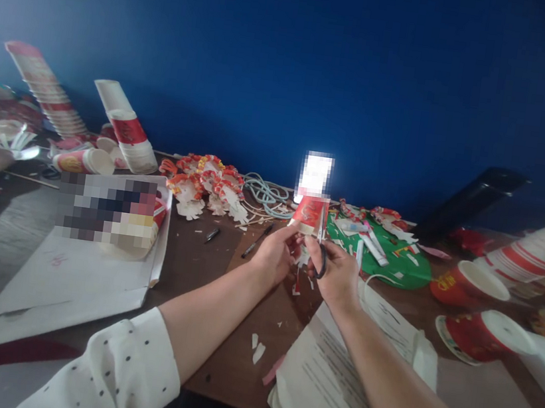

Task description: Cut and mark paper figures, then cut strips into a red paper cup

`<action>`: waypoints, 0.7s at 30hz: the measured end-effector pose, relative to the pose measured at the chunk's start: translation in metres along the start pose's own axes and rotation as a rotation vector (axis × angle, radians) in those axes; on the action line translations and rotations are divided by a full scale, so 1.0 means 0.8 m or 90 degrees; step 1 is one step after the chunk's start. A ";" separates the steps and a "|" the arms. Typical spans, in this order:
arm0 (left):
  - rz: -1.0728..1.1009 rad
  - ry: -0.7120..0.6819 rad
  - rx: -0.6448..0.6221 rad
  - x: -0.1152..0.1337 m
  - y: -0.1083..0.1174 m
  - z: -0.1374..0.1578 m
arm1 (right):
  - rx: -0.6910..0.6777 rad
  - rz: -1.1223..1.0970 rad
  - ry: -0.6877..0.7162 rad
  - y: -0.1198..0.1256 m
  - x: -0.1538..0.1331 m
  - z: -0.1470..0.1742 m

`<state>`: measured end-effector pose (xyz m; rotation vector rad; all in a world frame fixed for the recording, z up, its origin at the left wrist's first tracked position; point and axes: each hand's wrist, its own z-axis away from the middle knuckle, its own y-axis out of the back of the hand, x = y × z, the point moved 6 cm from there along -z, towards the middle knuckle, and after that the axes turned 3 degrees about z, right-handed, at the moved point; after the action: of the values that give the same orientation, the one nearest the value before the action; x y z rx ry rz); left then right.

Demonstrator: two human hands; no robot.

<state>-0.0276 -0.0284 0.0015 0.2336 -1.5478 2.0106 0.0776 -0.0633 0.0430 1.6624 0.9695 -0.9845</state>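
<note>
Over the middle of the table, my left hand (277, 253) is closed on a red and white piece of paper cup (308, 213), pinched near its lower edge. My right hand (341, 273) grips a pair of scissors (321, 261) with dark handles. The blades point up along the right side of the cup piece; whether they touch it I cannot tell. Small paper scraps (297, 282) lie beneath the hands. A bright pixelated patch covers the area just above the cup piece.
Cut red and white paper shapes (209, 186) lie in a heap beside a coiled pale cord (266, 193). A green mat (390, 260) holds scraps and a tube. Cup stacks (133, 139) stand left, red cups (470, 283) right. Printed papers (330, 372) and a white box lid (73, 271) lie nearer.
</note>
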 end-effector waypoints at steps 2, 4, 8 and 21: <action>0.019 -0.001 0.015 0.005 0.001 0.000 | -0.002 -0.010 -0.009 -0.001 0.003 0.000; 0.029 0.000 0.034 0.008 0.003 -0.002 | -0.003 -0.021 -0.025 -0.002 0.008 0.000; 0.010 -0.012 0.036 0.011 0.003 -0.005 | 0.000 -0.043 -0.056 -0.004 0.013 0.000; 0.041 -0.003 0.046 0.009 0.006 -0.006 | 0.003 -0.018 -0.046 -0.001 0.001 0.001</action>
<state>-0.0351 -0.0222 -0.0005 0.2201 -1.5046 2.1199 0.0771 -0.0639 0.0419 1.6101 0.9448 -1.0598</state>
